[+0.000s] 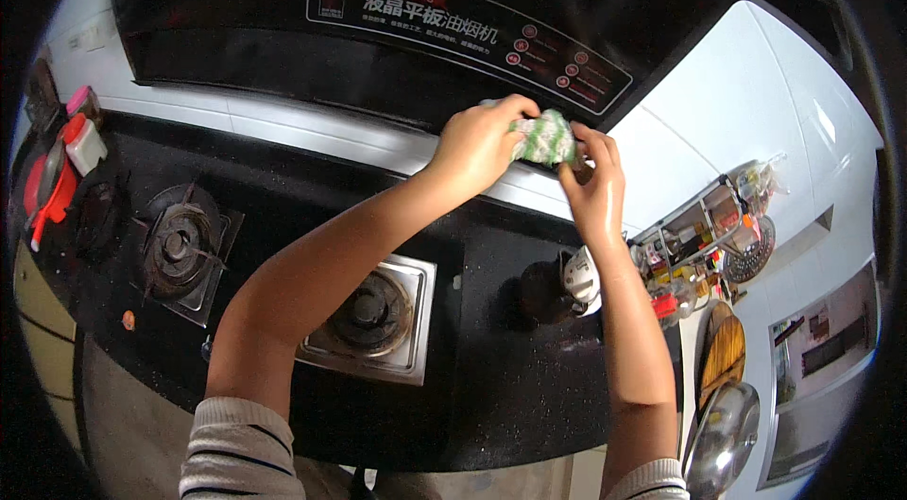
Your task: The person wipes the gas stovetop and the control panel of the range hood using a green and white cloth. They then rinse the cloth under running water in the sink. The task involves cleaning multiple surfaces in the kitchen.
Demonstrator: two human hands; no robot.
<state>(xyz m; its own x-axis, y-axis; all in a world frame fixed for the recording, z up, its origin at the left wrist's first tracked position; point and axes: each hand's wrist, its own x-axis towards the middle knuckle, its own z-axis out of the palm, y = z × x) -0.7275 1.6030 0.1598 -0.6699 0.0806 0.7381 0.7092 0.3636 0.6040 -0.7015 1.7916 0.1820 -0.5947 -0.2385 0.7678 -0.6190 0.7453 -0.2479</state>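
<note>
A crumpled green-and-white cloth (546, 138) is bunched up between my two hands, close to the lower edge of a black range hood (255, 56). My left hand (477, 143) grips its left side, fingers bent over the top. On the other side my right hand (599, 186) has thumb and fingers curled round the cloth's right end. Both arms reach up over the stove counter. Part of the cloth is hidden behind my left fingers.
Below are two gas burners: a steel-framed one (414, 330) under my left forearm and a dark one (177, 245) further left. A white-and-black appliance (581, 278) stands by my right wrist. Spice rack (699, 226), wooden boards (724, 354) and metal lid (726, 434) line the right.
</note>
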